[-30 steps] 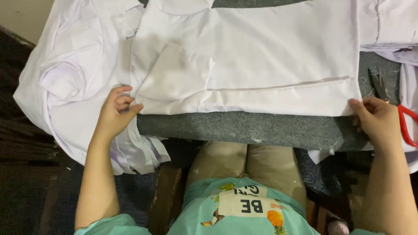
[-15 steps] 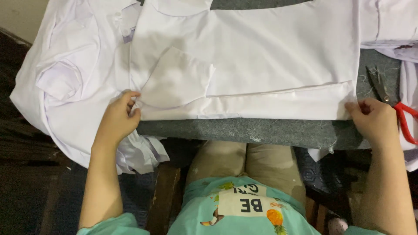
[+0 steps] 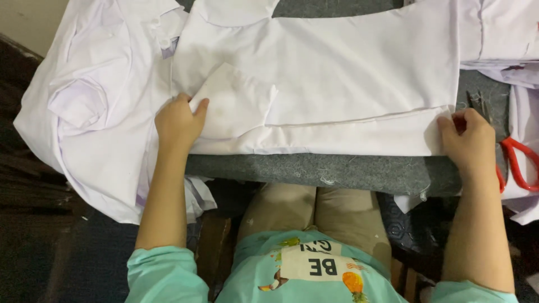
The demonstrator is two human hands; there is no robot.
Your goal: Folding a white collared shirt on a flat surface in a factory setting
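Nearest the camera: the person's knees in tan trousers and a mint-green top, below the table (image 3: 348,171) edge. The table surface is covered in grey, felt-like fabric with loose thread lint.

The white garment piece (image 3: 348,84) lies flat on the table, spanning the gap between the hands. Its near edge is a long folded hem running left to right. The left hand (image 3: 178,120) pinches the left end of the piece, thumb on a smaller folded flap (image 3: 236,104) with a slightly soiled surface. The right hand (image 3: 470,143) is closed on the right end of the hem. The hands are well apart, each gripping the cloth.

Just beside the right hand lie red-handled scissors (image 3: 516,163), partly hidden by it.

Left: a crumpled pile of white cloth (image 3: 95,112) hangs over the table edge. Far right: stacked white cloth pieces (image 3: 499,33).
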